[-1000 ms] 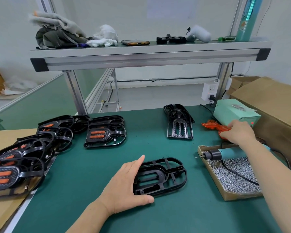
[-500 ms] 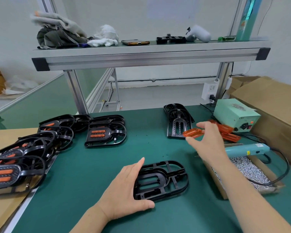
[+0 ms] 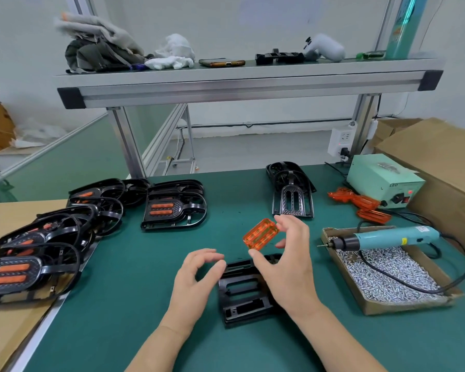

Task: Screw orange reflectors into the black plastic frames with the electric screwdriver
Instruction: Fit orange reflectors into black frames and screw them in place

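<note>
right hand (image 3: 287, 267) pinches the orange reflector (image 3: 261, 234) over the black frame (image 3: 242, 291); left hand (image 3: 193, 285) loose, empty. line it up, lay flat.

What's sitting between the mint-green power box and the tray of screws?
Head view: loose orange reflectors lie on the mat between the power box and the screw tray.
</note>
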